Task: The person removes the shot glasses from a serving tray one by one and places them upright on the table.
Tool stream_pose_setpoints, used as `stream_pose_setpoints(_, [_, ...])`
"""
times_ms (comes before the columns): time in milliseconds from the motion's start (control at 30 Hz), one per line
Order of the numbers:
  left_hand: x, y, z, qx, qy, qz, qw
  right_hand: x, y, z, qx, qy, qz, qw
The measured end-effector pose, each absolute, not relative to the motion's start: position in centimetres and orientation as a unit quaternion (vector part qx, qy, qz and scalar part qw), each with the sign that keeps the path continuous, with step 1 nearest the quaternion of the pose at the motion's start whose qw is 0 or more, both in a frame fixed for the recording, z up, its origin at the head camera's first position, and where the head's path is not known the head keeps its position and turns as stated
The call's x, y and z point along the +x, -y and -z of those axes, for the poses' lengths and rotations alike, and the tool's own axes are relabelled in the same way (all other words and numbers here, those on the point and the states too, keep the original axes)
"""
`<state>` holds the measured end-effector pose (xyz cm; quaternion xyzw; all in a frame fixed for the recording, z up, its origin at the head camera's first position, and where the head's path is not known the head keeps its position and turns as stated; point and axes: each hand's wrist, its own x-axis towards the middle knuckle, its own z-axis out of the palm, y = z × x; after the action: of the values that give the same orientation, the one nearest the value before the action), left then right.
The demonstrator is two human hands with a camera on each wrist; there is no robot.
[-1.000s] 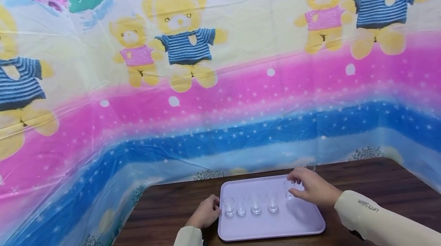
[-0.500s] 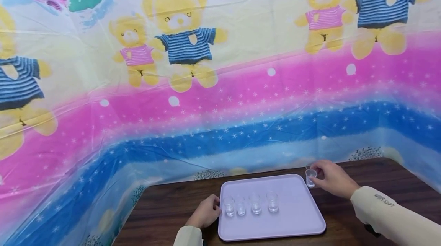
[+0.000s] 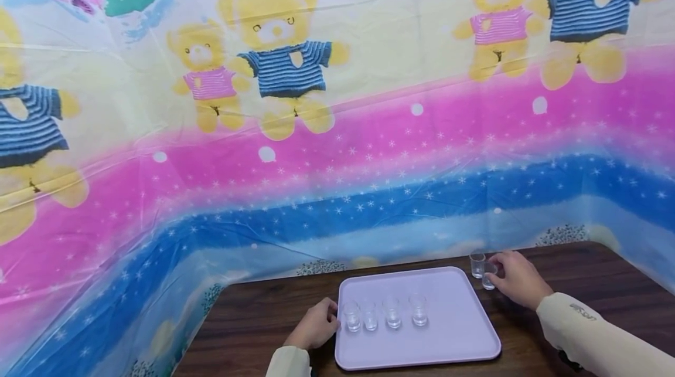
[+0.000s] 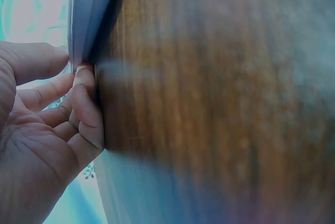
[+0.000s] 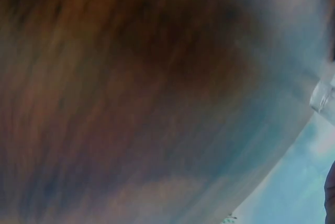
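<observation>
The right hand holds a small transparent cup, with the thumb and the fingers clamped on it, and this cup is just beyond the right edge of a rectangular pale purple tray with rounded corners, near its far right corner; I cannot tell if the base of the cup touches the dark brown wooden table. Just beside it, a little farther from the person, a second transparent cup stands upright on the table, and whether these two touch each other is not clear. The tray lies flat on the table, and in its left half four other transparent cups stand upright in one row. The left hand is at the left edge of the tray, its thumb and curled fingers closed on the rim. Both arms wear cream-coloured sleeves. Behind the table hangs a printed cloth with yellow bears in striped shirts, above pink and blue bands with white snowflakes. In the right wrist view, the table surface is blurred
</observation>
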<state>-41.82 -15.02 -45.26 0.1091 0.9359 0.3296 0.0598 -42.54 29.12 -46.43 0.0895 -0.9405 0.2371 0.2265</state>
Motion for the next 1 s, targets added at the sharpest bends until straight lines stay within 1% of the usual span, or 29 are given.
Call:
stream_pose_setpoints(133, [-41.9,14.8,45.2,0.099,-0.938,-0.327,0.067,-42.8,-29.0,46.8,0.077,0.939,-0.231,0.244])
stream_pose_setpoints(367, [-41.9,14.7,45.1,0.087,-0.939,-0.325,0.070,-42.7,-28.7,46.7,0.069,0.940,-0.230,0.244])
stream_pose_setpoints(567, [-41.9,14.6,45.1,0.087,-0.942,-0.318,0.066,-42.3,-28.8,46.4,0.076,0.932,-0.226,0.272])
stream_pose_setpoints(800, [-41.9,14.9,45.2,0.092,-0.941,-0.319,0.069,-42.3,-28.0,46.0,0.112,0.926,-0.235,0.273])
stream_pose_setpoints(1000, [-42.0,15.0,45.4,0.090,-0.940,-0.321,0.069,-42.1,-25.6,45.7,0.153,0.918,-0.250,0.266])
